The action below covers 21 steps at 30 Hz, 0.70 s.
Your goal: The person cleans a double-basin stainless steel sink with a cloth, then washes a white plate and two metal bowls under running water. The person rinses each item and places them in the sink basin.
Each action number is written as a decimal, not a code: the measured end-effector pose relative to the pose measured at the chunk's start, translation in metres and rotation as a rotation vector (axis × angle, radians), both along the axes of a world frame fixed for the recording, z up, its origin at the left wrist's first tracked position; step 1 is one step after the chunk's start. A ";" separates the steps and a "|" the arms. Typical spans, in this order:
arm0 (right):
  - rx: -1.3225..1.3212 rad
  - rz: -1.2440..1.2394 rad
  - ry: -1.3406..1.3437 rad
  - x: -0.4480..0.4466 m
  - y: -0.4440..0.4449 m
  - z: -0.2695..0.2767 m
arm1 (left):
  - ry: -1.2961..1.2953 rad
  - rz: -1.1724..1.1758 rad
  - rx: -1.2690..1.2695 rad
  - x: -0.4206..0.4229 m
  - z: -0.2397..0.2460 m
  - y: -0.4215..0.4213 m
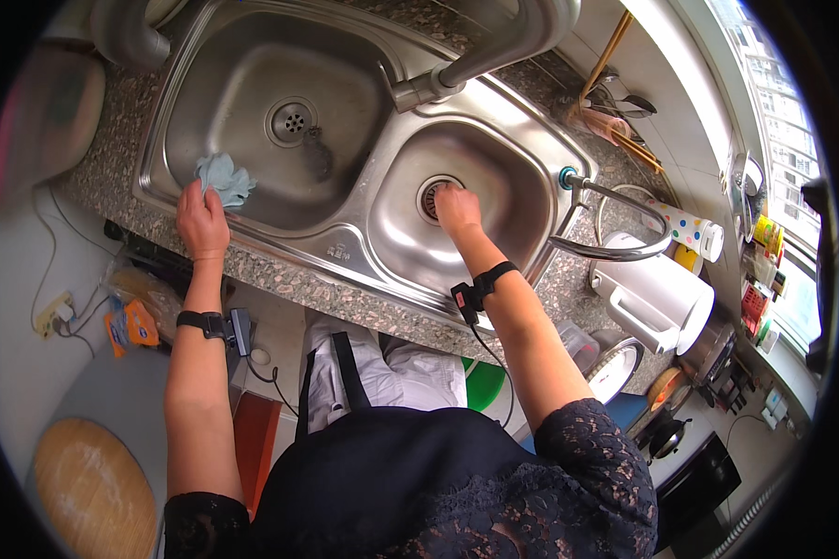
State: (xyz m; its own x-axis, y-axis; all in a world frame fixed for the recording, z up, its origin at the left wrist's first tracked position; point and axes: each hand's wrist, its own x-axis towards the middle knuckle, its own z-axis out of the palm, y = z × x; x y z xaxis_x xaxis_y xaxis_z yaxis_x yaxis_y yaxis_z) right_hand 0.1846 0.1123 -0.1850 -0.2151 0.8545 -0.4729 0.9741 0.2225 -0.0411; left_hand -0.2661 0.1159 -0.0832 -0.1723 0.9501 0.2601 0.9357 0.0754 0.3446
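Note:
At the front rim of the larger stainless steel basin (252, 63), my left hand (203, 222) holds a crumpled light blue cloth (225, 182). The cloth hangs over the basin's near left corner. My right hand (459, 207) reaches down into the smaller basin (405, 255), its fingers bent at the drain strainer (430, 200). The fingertips are hidden, so a grip on the strainer cannot be confirmed. In the larger basin lies a round drain (292, 121) with a dark grey patch (316, 154) beside it, too unclear to name.
A swivel faucet (454, 77) rises behind the divider. To the right, a curved metal spout (622, 248) arches near a white electric kettle (654, 297) and a dotted bottle (699, 234). Speckled stone countertop (287, 279) edges the sink. A round wooden board (94, 482) lies lower left.

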 end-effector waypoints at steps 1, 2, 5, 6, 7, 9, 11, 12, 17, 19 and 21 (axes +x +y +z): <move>0.009 0.026 -0.003 -0.001 0.001 0.000 | -0.008 -0.007 0.017 0.000 0.000 0.000; 0.010 0.048 -0.017 -0.001 0.002 0.000 | -0.003 0.000 0.002 -0.001 0.000 0.000; 0.005 0.080 -0.021 0.002 0.003 0.002 | -0.003 -0.003 -0.014 -0.002 0.000 -0.001; 0.001 0.081 -0.030 0.004 0.003 0.004 | 0.003 -0.007 -0.012 -0.002 0.000 -0.001; 0.023 0.047 0.032 0.007 0.003 0.007 | -0.007 -0.015 -0.003 -0.002 0.000 0.000; 0.054 -0.020 0.132 0.015 0.003 0.012 | 0.008 -0.005 -0.024 -0.003 0.000 -0.001; 0.061 -0.168 0.205 0.024 0.002 0.017 | 0.013 -0.003 -0.026 -0.002 0.000 -0.001; 0.079 -0.235 0.250 0.028 0.002 0.020 | 0.019 -0.003 -0.021 -0.002 0.001 -0.001; -0.027 -0.443 0.436 0.038 -0.003 0.025 | -0.026 0.015 -0.027 0.000 0.001 0.000; -0.021 -0.434 0.439 0.037 -0.004 0.023 | -0.018 0.005 -0.011 0.000 0.001 0.001; 0.009 -0.356 0.367 0.033 -0.004 0.018 | -0.016 0.006 -0.018 0.000 0.001 0.001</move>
